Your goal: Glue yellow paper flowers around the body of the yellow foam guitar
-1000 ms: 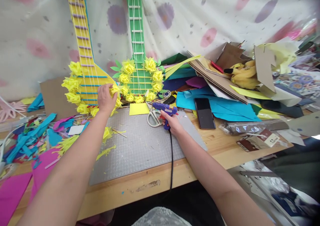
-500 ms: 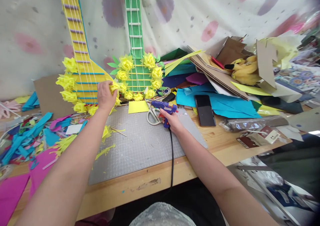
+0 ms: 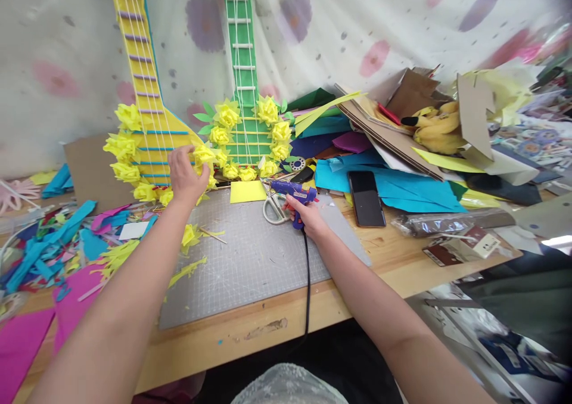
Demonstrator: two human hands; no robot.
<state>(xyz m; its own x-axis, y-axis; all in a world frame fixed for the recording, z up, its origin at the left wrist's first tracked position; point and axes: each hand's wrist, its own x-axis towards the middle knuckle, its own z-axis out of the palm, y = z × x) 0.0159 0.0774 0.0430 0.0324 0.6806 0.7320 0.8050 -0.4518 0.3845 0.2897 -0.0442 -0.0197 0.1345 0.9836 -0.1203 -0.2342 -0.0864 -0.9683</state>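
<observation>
My left hand (image 3: 186, 176) reaches to the lower right of a yellow craft guitar (image 3: 156, 121) with blue strips and white strings. Its fingers are spread beside a yellow paper flower (image 3: 204, 154) on the guitar's edge; whether they touch it is hard to tell. My right hand (image 3: 306, 212) grips the handle of a blue glue gun (image 3: 290, 189), its nozzle pointing left above the mat. Under the gun lie scissors (image 3: 273, 208) with pale handles. A green craft guitar (image 3: 243, 103) ringed with yellow flowers stands beside the yellow one.
A grey cutting mat (image 3: 250, 273) bears yellow paper scraps and a yellow paper piece (image 3: 247, 192). Colourful scraps (image 3: 44, 255) heap at the left. A phone (image 3: 366, 198), blue paper (image 3: 415, 189) and piled cardboard (image 3: 393, 136) lie right. The gun's cable (image 3: 307, 285) hangs over the table edge.
The fingers of my left hand have spread apart from the yellow flower, which stays on the guitar's edge. My right hand keeps the glue gun in the same place.
</observation>
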